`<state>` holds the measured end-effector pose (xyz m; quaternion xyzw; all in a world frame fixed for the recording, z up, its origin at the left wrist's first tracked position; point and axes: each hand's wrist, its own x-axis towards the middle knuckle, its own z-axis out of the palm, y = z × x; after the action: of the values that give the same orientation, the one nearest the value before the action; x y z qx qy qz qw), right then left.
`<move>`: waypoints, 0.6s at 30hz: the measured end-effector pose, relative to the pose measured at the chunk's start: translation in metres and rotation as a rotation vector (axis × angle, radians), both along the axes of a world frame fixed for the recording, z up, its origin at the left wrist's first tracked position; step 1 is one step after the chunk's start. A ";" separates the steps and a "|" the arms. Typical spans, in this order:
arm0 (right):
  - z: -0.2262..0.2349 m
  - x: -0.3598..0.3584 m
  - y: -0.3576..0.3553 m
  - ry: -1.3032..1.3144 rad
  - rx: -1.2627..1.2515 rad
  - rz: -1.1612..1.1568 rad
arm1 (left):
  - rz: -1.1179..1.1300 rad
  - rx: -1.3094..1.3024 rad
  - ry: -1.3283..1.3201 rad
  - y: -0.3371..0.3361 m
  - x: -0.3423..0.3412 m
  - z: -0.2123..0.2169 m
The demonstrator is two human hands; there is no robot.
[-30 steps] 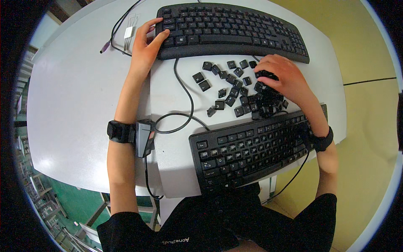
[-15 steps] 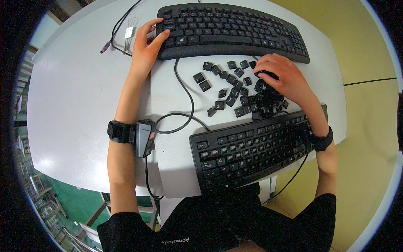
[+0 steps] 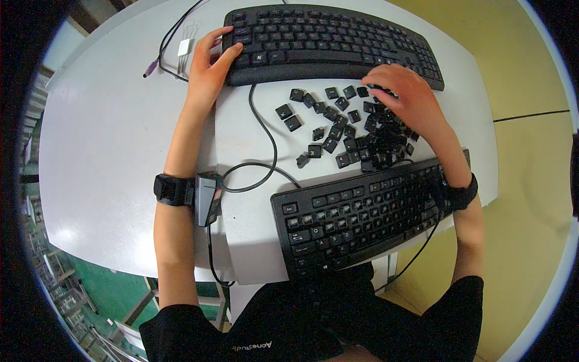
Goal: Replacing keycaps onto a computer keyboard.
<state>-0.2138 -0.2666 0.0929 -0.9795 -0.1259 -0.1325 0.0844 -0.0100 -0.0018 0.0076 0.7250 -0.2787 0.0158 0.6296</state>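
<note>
Across the far side of the table lies a black keyboard (image 3: pixel 325 56) with its keys in place. My left hand (image 3: pixel 208 69) grips its left end, thumb on the keys and index finger at the edge. Below it is a scattered heap of loose black keycaps (image 3: pixel 341 122), thickest to the right. My right hand (image 3: pixel 401 96) is curled over the heap's upper right, close to the far keyboard's front edge. Something dark shows between its thumb and fingers, but I cannot make out what. Nearest me, a second black keyboard (image 3: pixel 362 217) lies tilted, many of its keycaps off.
A black cable (image 3: pixel 274 145) loops between the keyboards. On the left lie a wire tool with a white handle (image 3: pixel 184 47) and a cable with a purple plug (image 3: pixel 149 69). Both wrists wear black straps, the left with a box-shaped device (image 3: pixel 208 199). A yellowish floor (image 3: pixel 518 181) lies right of the table.
My right hand has moved up slightly, away from me, toward the far keyboard's front edge, uncovering more keycaps. My left hand stays on the far keyboard's end.
</note>
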 end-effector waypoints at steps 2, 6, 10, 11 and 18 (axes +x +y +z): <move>-0.003 0.003 0.001 -0.078 -0.073 0.047 | 0.006 0.015 -0.027 0.000 0.000 0.000; -0.006 0.004 0.003 0.081 -0.142 0.018 | -0.001 -0.004 -0.013 0.000 -0.001 0.000; -0.005 0.004 0.004 0.081 -0.175 0.020 | 0.025 0.020 -0.056 0.001 0.002 -0.003; -0.004 0.003 0.006 0.082 -0.174 0.021 | 0.027 0.021 -0.055 0.001 0.001 -0.002; -0.007 0.001 0.002 0.049 -0.150 0.024 | -0.008 -0.037 0.011 -0.001 0.003 -0.005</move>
<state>-0.2124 -0.2649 0.0864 -0.9844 -0.1452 -0.0978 0.0152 -0.0069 -0.0023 0.0029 0.7122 -0.2778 0.0143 0.6445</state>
